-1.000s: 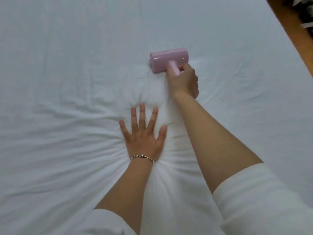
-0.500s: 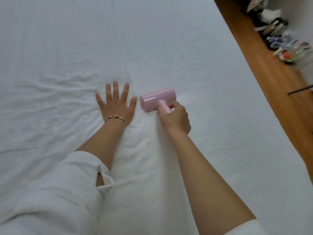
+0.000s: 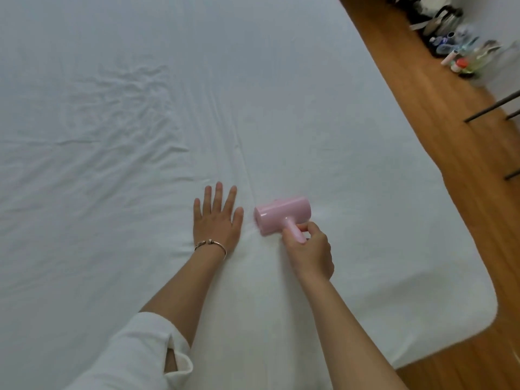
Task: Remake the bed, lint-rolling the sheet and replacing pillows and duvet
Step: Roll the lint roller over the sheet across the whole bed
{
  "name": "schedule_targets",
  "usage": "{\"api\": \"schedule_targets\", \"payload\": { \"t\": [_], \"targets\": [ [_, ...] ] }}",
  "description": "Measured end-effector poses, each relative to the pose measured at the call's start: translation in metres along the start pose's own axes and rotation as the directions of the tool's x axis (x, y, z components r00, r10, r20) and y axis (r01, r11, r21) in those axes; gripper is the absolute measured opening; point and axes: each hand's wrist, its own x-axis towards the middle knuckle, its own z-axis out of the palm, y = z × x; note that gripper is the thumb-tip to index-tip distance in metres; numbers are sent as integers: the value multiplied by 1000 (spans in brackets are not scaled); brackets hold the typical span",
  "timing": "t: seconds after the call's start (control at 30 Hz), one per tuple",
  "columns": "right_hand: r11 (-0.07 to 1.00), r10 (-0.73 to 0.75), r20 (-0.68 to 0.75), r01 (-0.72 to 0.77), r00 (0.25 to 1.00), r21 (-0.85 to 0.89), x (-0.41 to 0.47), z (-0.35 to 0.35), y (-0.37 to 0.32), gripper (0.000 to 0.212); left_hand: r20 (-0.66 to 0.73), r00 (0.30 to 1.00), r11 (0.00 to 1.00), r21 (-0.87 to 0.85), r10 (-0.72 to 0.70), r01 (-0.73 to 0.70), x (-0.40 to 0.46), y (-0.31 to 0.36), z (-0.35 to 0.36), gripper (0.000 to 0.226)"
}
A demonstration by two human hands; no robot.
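The left hand (image 3: 216,220) is lying flat on the white sheet (image 3: 140,136), palm down with the fingers straight and slightly spread, pressing the cloth and holding nothing. A thin bracelet (image 3: 211,244) is sitting around its wrist, and a white sleeve (image 3: 135,358) is covering the forearm lower down. Just beside it, apart from its thumb, the pink lint roller (image 3: 282,215) is resting with its drum on the sheet, its short handle pointing back toward the person. The right hand (image 3: 309,251) is gripping that handle, fingers and thumb curling around it. The sheet is lying rumpled in fine creases to the far left and smoother on the right, where a rounded corner of the bed is showing. Beyond the bed's right edge a wooden floor (image 3: 450,136) is running along, with a blurred cluster of bottles (image 3: 461,56) standing at the far end.
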Motion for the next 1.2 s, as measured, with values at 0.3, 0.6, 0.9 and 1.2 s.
{"api": "schedule_targets", "payload": {
  "t": [0.3, 0.6, 0.9, 1.2],
  "targets": [
    [999, -27, 67, 26, 997, 22, -103, -51, 139, 17, -10, 999, 999, -34, -33, 33, -169, 21, 55, 54],
    [999, 16, 81, -13, 997, -32, -168, -90, 224, 20, 83, 997, 1000, 27, 2, -4, -273, 25, 89, 56],
    [992, -73, 67, 65, 995, 111, -183, -127, 208, 25, -56, 990, 991, -28, 129, -130, -281, 17, 58, 51],
    [972, -192, 75, 179, 978, 151, -116, -71, 62, 31, 28, 999, 996, 72, -45, 42, -196, -17, 44, 65]
  ]
}}
